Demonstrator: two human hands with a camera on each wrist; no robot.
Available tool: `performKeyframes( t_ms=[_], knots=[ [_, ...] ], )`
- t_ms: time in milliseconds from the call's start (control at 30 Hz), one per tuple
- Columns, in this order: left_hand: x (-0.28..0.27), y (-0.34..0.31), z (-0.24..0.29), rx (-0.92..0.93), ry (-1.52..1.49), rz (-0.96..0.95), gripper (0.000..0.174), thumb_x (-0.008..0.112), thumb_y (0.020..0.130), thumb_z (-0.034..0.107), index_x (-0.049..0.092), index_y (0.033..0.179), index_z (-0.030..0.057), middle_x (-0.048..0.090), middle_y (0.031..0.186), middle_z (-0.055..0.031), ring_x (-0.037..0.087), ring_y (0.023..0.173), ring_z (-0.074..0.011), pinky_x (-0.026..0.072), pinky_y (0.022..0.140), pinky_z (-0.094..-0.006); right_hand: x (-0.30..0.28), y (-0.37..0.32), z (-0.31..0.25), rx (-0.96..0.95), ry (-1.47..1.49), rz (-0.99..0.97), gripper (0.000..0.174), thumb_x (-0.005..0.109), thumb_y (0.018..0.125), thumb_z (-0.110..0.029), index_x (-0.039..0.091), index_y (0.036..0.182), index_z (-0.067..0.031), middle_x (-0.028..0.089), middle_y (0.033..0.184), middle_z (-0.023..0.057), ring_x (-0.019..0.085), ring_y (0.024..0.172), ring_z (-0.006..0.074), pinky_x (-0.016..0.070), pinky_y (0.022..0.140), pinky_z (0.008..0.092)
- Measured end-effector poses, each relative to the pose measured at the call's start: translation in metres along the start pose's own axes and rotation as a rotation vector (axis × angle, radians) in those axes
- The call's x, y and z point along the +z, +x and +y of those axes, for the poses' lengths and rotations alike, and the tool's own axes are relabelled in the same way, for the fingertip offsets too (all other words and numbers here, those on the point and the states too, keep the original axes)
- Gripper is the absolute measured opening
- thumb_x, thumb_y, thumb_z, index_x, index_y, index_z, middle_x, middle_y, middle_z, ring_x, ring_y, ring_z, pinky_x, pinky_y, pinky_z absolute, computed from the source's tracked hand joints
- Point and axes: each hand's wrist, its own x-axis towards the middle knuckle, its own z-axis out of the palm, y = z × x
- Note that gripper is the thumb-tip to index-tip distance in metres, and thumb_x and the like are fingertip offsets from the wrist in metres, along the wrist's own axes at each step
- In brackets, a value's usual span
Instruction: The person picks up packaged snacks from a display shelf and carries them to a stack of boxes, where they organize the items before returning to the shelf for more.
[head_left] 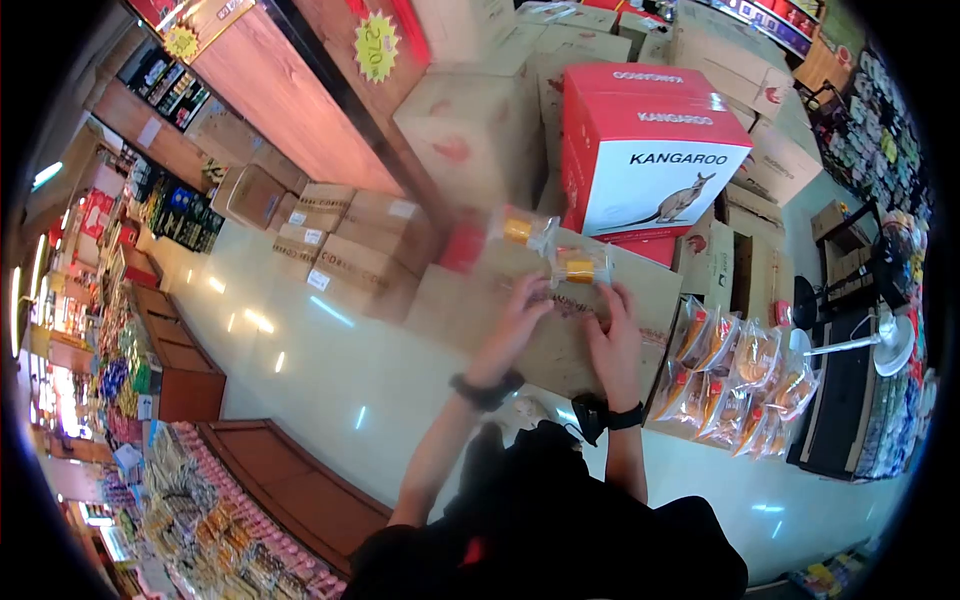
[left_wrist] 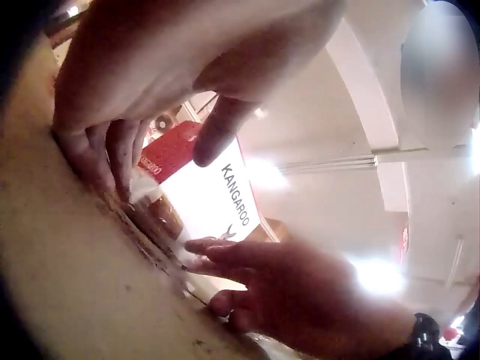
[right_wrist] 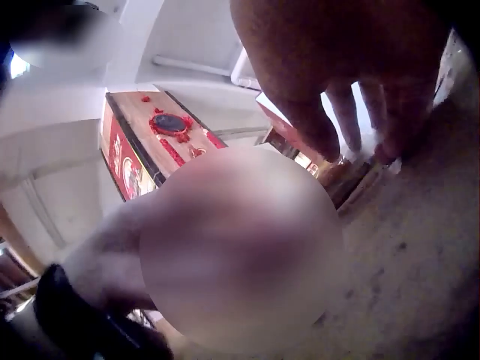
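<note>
A clear-wrapped packet with a yellow label (head_left: 580,268) lies on a brown carton (head_left: 565,345) in front of me. My left hand (head_left: 520,318) is at the packet's left end, fingertips pointing down at the carton top. In the left wrist view its thumb stands apart from the other fingers. At the packet's right end is my right hand (head_left: 614,338), its fingers loosely bent and the tips right at the wrapper edge. Another similar packet (head_left: 520,229) lies farther back to the left on the carton.
A red and white KANGAROO box (head_left: 655,160) stands behind the packets, with stacked cartons around it. Several bagged breads (head_left: 735,370) lie at the right. A white fan-like stand (head_left: 885,342) is beyond them. More cartons (head_left: 350,240) stand on the floor at the left.
</note>
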Motion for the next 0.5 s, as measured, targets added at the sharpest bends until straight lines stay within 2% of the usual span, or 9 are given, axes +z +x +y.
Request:
performKeyframes(
  t_ms=[100,200,300,367,433,500],
  knots=[
    [-0.001,-0.009,0.009,-0.092,0.086,0.113,0.048,0.062,0.098,0.014,0.046,0.142,0.0014,0.068,0.11,-0.0094,0.064,0.103,-0.0167,0.0495,0.092,-0.0298,0.0,-0.007,0.004,-0.104,0.042,0.018,0.055,0.065,0.089,-0.001,0.052,0.142,-0.0081,0.06,0.129,0.0158,0.064,0.077,0.0214,0.052,0.07,0.0333],
    [-0.004,-0.022,0.024,-0.174,0.174,0.04,0.043,0.064,0.099,0.02,0.054,0.134,-0.0008,0.071,0.096,-0.0059,0.068,0.087,-0.0148,0.0535,0.076,-0.0297,-0.008,-0.019,-0.017,0.077,0.034,-0.007,0.044,0.064,0.092,-0.007,0.057,0.135,-0.0074,0.068,0.113,0.0167,0.065,0.079,0.025,0.0525,0.072,0.0357],
    [-0.008,-0.039,0.011,-0.085,0.384,0.003,0.042,0.066,0.097,0.033,0.061,0.124,0.0013,0.071,0.092,-0.0085,0.07,0.082,-0.0178,0.0543,0.071,-0.0331,-0.013,-0.028,-0.027,0.015,-0.119,-0.081,0.039,0.064,0.095,-0.014,0.059,0.133,-0.0089,0.071,0.1,0.0166,0.067,0.083,0.0289,0.0526,0.075,0.0397],
    [-0.007,-0.06,0.008,-0.067,0.42,0.059,0.045,0.068,0.094,0.044,0.065,0.115,0.0038,0.071,0.088,-0.011,0.07,0.081,-0.021,0.0547,0.071,-0.0357,-0.014,-0.03,-0.022,-0.267,-0.343,-0.124,0.044,0.063,0.097,-0.022,0.057,0.137,-0.0059,0.069,0.101,0.0199,0.068,0.086,0.0384,0.0512,0.077,0.0473],
    [-0.003,-0.084,0.014,0.099,0.649,0.189,0.043,0.066,0.096,0.047,0.065,0.102,0.0052,0.068,0.088,-0.012,0.066,0.079,-0.0245,0.0528,0.072,-0.0362,-0.009,-0.037,-0.027,-0.119,-0.253,-0.27,0.046,0.065,0.096,-0.027,0.058,0.136,-0.0037,0.07,0.108,0.0233,0.068,0.094,0.0393,0.0521,0.082,0.0457],
    [-0.012,-0.107,0.015,0.051,0.69,0.161,0.042,0.067,0.095,0.047,0.064,0.105,0.0054,0.067,0.088,-0.0119,0.065,0.079,-0.0254,0.0518,0.072,-0.0369,0.003,-0.044,-0.04,-0.184,-0.186,-0.328,0.051,0.068,0.093,-0.028,0.058,0.136,-0.0015,0.069,0.11,0.026,0.068,0.096,0.0363,0.0523,0.084,0.0438]
  ],
)
